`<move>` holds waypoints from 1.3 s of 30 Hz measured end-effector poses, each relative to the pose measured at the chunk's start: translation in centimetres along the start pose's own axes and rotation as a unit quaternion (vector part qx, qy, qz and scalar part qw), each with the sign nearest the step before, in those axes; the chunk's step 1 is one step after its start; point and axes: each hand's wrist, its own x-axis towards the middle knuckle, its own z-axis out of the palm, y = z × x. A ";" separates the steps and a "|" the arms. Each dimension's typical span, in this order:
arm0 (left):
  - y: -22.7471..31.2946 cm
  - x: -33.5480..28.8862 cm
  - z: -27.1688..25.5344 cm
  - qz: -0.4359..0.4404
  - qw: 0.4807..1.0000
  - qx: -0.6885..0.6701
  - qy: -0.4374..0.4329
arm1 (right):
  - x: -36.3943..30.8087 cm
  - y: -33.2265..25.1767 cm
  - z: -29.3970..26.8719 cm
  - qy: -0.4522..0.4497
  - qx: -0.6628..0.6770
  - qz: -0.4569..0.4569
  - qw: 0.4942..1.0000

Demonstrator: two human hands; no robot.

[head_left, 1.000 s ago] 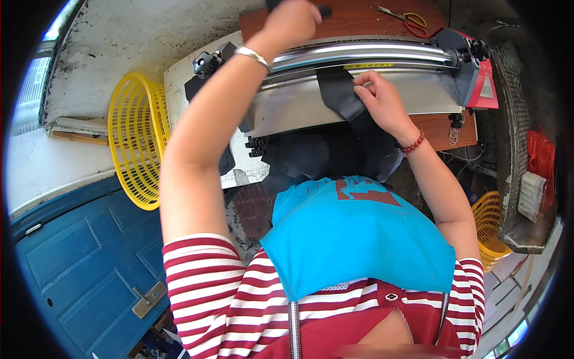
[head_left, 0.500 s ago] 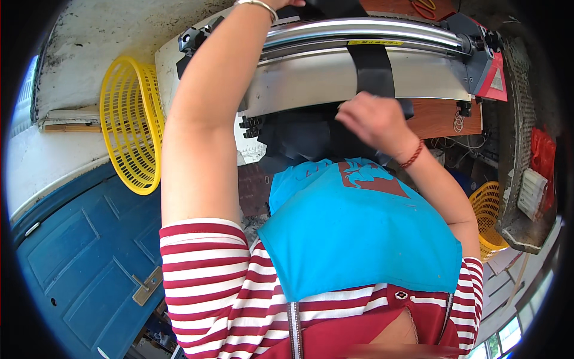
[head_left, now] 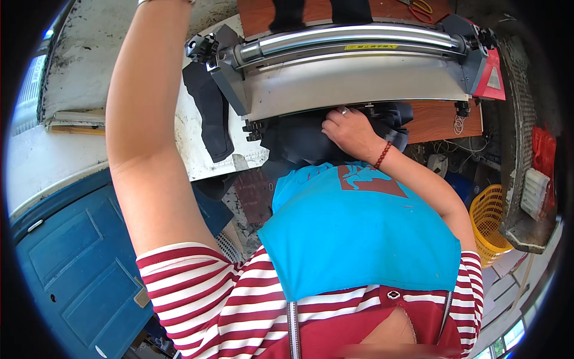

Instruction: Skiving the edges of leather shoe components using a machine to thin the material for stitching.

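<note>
Against the apron, under the front edge of a roller machine point(head_left: 353, 78), lies a pile of dark, flexible sheet pieces point(head_left: 293, 137). My right hand point(head_left: 353, 131), with a ring on one finger, rests on this pile. Its fingers are curled down and seem closed on a black sheet piece, though their tips are partly hidden. My left arm stretches up past the machine's left end. Its hand lies beyond the top edge, with only the bracelet at the wrist showing. A long black piece point(head_left: 209, 113) lies on the white board point(head_left: 194, 149) left of the machine.
Two black strips point(head_left: 350, 11) lie on the brown table point(head_left: 388, 9) behind the rollers, near orange-handled scissors point(head_left: 420, 8). A yellow basket point(head_left: 490, 224) stands low on the right, beside a worn ledge point(head_left: 520, 221). Loose cables point(head_left: 460, 143) hang under the table. A blue door point(head_left: 84, 263) is at left.
My left arm has swung left and out past the top edge. My right hand has lowered onto the pile. The strip across the machine's plate is gone, and the left yellow basket is no longer seen.
</note>
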 end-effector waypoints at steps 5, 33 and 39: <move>0.3 2.0 -2.8 0.104 0.988 0.066 0.091 | 0.4 -0.3 -0.2 0.043 -0.001 0.026 0.999; -14.9 -1.6 13.1 -0.074 0.925 0.259 -0.268 | 3.3 7.3 -9.8 0.102 0.127 0.342 0.926; -17.0 1.9 12.3 -0.166 0.968 0.108 -0.156 | 0.9 3.5 -8.6 0.139 -0.007 0.083 0.987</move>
